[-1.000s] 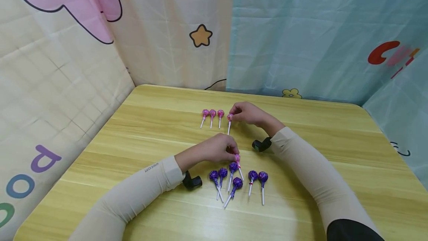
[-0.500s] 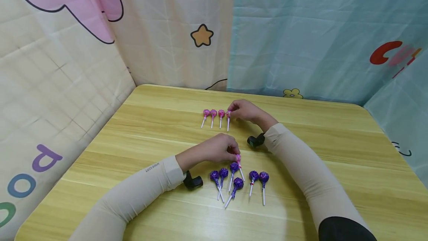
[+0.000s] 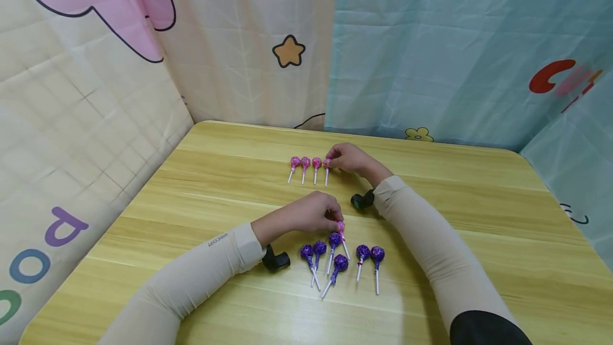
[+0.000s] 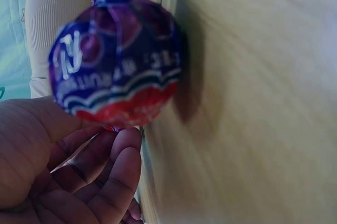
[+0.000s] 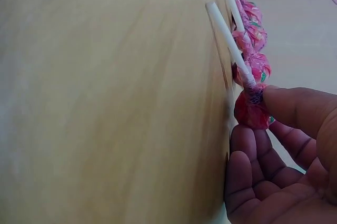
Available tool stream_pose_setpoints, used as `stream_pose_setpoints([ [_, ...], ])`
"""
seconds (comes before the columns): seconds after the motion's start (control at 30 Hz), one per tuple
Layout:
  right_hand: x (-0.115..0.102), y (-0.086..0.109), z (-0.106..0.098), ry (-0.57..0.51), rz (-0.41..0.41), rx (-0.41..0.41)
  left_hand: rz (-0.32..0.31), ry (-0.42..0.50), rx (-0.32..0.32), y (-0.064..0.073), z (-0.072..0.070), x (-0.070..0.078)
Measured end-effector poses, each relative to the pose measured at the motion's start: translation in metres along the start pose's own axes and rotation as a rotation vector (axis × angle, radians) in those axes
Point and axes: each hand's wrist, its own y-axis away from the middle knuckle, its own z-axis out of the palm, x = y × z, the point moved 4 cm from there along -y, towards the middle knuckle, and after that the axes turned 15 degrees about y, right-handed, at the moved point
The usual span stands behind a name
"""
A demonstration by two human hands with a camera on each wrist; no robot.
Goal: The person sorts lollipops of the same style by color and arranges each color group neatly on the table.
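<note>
My right hand pinches the wrapped head of a pink lollipop at the right end of a row of pink lollipops. In the right wrist view, thumb and fingers hold that red-pink head, its white stick pointing away. Nearer me, my left hand pinches another pink lollipop by its head, beside several purple lollipops. A purple lollipop fills the front of the left wrist view and hides most of the pinched one.
Two purple lollipops lie side by side, right of the purple cluster. Everything rests on a wood-grain table with curtains behind it. A black wrist camera hangs under the left wrist, and another under the right.
My right hand has moved slightly left and away, bringing its pink lollipop in line with the row. My left hand has stayed on its lollipop.
</note>
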Motion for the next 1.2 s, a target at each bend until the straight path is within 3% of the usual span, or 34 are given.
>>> stream_pose_setpoints([
  [0.63, 0.0039, 0.0002, -0.0015, -0.051, 0.011, -0.003, -0.009, -0.003, -0.001, -0.0039, -0.0019, 0.0045],
  [1.2, 0.0050, -0.0018, 0.0023, -0.017, 0.024, 0.028, 0.004, -0.002, 0.002, -0.0023, -0.0020, 0.0069],
])
